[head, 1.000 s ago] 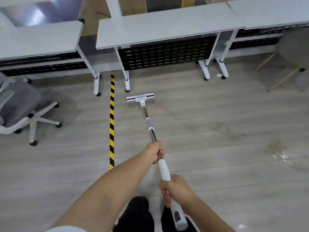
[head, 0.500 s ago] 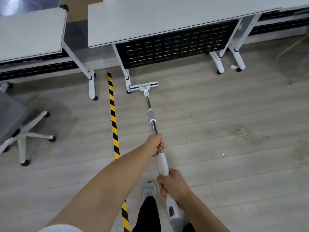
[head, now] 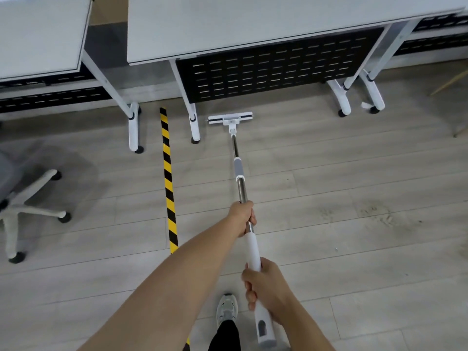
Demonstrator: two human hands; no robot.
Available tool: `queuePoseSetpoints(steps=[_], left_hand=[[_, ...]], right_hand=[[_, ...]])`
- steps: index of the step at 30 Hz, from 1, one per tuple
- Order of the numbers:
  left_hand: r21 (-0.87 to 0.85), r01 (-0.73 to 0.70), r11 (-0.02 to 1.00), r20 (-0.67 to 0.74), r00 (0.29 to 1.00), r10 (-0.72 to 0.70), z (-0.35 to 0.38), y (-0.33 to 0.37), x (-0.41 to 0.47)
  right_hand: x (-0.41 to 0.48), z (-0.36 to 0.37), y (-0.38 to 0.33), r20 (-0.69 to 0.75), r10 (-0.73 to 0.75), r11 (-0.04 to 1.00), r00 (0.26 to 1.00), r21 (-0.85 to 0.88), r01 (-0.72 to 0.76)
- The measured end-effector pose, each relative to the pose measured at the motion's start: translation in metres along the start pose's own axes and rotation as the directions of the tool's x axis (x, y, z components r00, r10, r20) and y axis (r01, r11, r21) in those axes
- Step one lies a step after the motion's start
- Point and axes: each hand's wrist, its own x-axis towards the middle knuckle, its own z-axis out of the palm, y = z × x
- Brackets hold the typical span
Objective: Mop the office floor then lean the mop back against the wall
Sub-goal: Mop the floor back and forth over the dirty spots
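I hold a long mop with both hands. Its flat white head (head: 230, 118) lies on the grey plank floor (head: 329, 173) just in front of the middle desk, right of that desk's left leg. The steel shaft (head: 239, 171) runs back towards me. My left hand (head: 242, 217) grips the shaft where the metal meets the white grip. My right hand (head: 266, 287) is wrapped around the white handle (head: 254, 252) near its end. A dirty smudge (head: 374, 214) marks the floor to the right.
A middle desk (head: 253, 24) with a black perforated panel (head: 278, 69) stands ahead, and another desk (head: 38, 36) at left. A yellow-black tape strip (head: 168, 178) runs along the floor. An office chair base (head: 30, 211) sits at left. My shoe (head: 227, 309) is below.
The mop head has slid forward to the foot of the middle desk. I have stepped closer, so the desks fill more of the view and the right-hand chair has dropped out.
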Motion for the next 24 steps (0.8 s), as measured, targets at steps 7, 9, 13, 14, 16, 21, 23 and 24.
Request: queuePoseSetpoints(steps=[7,9,13,14,16,21,23,24], left_hand=[[0.018,0.022,1.000,-0.023,1.000,-0.021,-0.008,-0.012,0.038],[0.069,0.027,0.997,-0.024,0.999,-0.025,-0.012,-0.015,0.043],[0.275,-0.004,0.961,-0.047,0.999,0.018,-0.020,-0.018,0.052],[0.329,-0.016,0.944,-0.055,0.998,0.036,-0.021,-0.020,0.054],[0.395,-0.034,0.918,-0.058,0.996,0.062,-0.022,-0.028,0.057],[0.490,-0.070,0.869,-0.064,0.991,0.116,-0.024,-0.053,0.056],[0.530,-0.079,0.844,-0.066,0.989,0.134,-0.023,-0.064,0.054],[0.542,-0.082,0.836,-0.071,0.987,0.142,-0.022,-0.068,0.051]], right_hand=[[0.038,-0.003,0.017,0.047,0.068,0.997,0.997,0.043,-0.070],[0.041,-0.001,0.024,0.099,0.130,0.970,0.986,0.195,-0.148],[0.044,0.006,0.040,0.178,0.192,0.878,0.965,0.409,-0.250],[0.046,0.008,0.044,0.158,0.200,0.889,0.967,0.385,-0.247],[0.053,0.011,0.051,0.055,0.207,0.948,0.977,0.236,-0.214],[0.060,0.018,0.061,-0.194,0.164,0.964,0.967,-0.179,-0.199],[0.061,0.019,0.066,-0.238,0.145,0.933,0.960,-0.290,-0.212],[0.062,0.020,0.070,-0.254,0.135,0.917,0.958,-0.335,-0.218]])
